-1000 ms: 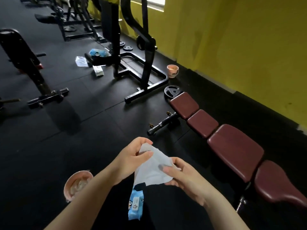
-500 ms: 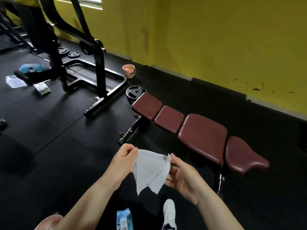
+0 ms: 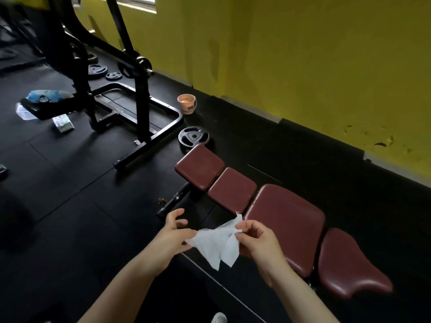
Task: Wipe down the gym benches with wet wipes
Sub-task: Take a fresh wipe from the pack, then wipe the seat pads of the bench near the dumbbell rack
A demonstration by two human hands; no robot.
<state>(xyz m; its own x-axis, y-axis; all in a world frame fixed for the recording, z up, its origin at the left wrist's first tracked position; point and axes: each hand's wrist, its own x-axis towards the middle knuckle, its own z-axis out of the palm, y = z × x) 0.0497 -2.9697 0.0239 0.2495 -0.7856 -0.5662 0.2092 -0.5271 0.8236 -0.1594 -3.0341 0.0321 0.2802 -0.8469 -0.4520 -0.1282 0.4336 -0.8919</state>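
Note:
A white wet wipe point(image 3: 215, 243) is stretched between both hands above the black floor, its lower corners hanging loose. My left hand point(image 3: 171, 236) pinches its left edge, with the upper fingers spread. My right hand point(image 3: 258, 241) pinches its right side between thumb and curled fingers. Just right of the hands lies a low maroon bench point(image 3: 284, 220) of several padded sections, running from the far left pad to the seat at the near right.
A black machine frame point(image 3: 140, 117) stands at the back left. A weight plate point(image 3: 193, 137) lies by the bench's far end and a small pink bucket point(image 3: 187, 104) near the yellow wall point(image 3: 303, 54). Packets and a bag point(image 3: 46, 96) litter the left floor. A white shoe point(image 3: 218, 318) shows below.
The view has turned right and moved closer to the bench. The wipe has been pulled wider between the hands. The wipe packet and pink tub on the floor have left view.

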